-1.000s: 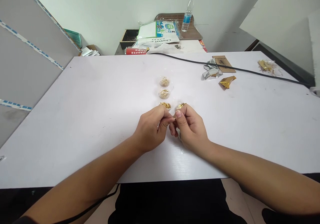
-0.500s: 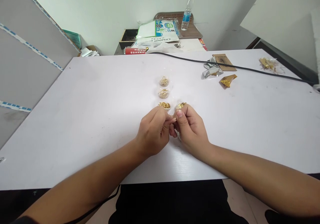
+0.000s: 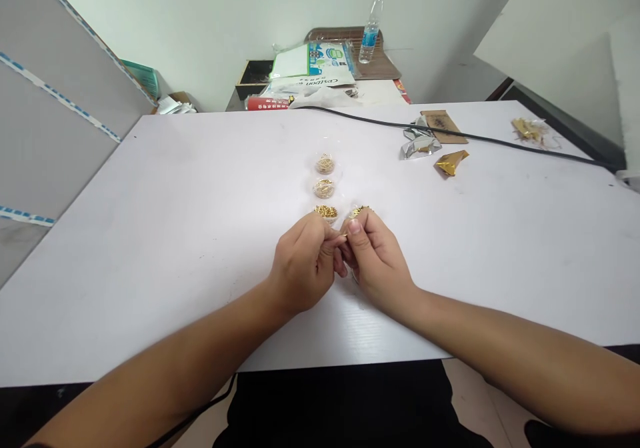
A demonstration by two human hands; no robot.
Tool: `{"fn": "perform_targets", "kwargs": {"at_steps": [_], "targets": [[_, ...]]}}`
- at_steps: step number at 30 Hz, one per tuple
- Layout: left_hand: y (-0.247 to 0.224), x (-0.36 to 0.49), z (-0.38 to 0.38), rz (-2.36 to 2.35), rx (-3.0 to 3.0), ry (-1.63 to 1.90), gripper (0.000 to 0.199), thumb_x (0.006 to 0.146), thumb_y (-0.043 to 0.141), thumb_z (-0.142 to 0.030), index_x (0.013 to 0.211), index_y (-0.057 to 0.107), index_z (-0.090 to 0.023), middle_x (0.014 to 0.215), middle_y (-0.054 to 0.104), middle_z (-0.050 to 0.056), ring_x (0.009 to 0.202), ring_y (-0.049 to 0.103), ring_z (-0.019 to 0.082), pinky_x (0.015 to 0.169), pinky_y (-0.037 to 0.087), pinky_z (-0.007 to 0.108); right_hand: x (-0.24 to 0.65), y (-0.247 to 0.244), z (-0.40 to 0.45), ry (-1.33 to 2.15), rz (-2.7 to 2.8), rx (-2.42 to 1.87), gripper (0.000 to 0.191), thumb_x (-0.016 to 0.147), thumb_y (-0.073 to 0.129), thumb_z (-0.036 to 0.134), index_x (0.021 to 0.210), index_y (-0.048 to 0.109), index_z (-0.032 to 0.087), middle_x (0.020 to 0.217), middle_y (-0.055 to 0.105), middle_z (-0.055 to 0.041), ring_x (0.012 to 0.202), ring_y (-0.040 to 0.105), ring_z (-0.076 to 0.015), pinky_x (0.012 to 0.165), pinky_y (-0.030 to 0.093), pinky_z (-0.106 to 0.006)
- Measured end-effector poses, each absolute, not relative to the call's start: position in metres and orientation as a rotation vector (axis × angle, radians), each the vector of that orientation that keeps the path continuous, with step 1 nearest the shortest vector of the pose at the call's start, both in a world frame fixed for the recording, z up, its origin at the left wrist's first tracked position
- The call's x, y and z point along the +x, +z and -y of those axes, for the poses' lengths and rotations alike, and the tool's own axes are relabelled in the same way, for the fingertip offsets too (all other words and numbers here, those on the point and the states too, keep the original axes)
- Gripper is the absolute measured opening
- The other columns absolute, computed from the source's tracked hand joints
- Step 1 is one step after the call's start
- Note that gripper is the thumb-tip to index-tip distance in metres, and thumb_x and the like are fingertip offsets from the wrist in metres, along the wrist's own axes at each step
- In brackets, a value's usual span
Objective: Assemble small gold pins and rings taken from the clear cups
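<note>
My left hand (image 3: 304, 261) and my right hand (image 3: 375, 251) meet fingertip to fingertip above the white table, both closed in a pinch. Between them shows a tiny gold-coloured piece (image 3: 345, 235), too small to name; which hand grips it I cannot tell. Just beyond my left hand lies a clear dish of short gold pieces (image 3: 326, 211). Another dish of gold pieces (image 3: 361, 210) is partly hidden behind my right hand. Farther back in the same column are a dish of gold rings or loops (image 3: 324, 188) and a dish of thin pale-gold pieces (image 3: 325, 163).
Silver foil packets (image 3: 419, 147), a gold foil packet (image 3: 453, 163) and brown card (image 3: 444, 127) lie at the back right. A black cable (image 3: 385, 123) crosses the table's far side. A plastic bag (image 3: 533, 131) sits far right; a water bottle (image 3: 371, 28) stands behind.
The whole view has shifted slightly. Both hands keep the same pinch at nearly the same place, and the dishes have not moved on the table.
</note>
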State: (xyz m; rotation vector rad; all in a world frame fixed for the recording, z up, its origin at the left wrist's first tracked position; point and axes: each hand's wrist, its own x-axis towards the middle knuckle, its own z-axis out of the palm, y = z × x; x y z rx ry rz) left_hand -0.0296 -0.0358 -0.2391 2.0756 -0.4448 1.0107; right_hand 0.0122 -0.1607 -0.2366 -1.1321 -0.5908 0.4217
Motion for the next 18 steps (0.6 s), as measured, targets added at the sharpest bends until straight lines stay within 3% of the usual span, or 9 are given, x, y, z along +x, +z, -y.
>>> {"fn": "perform_targets", "kwargs": {"at_steps": [18], "targets": [[-0.2371,-0.0303,0.0309,0.414,1.943,0.808,0.02,0.098,0.048,-0.009,0.079,0.045,-0.015,0.061,0.054,-0.006,0.049,0.059,0.003,0.051,0.046,0.015,0.019,-0.2361,0.1622,0.616,0.558,-0.98,0.033,0.098,0.057,0.041,0.079,0.042,0.018,0.07,0.049,0.0044,0.055,0.05,-0.0061,0.055,0.044,-0.022]]}}
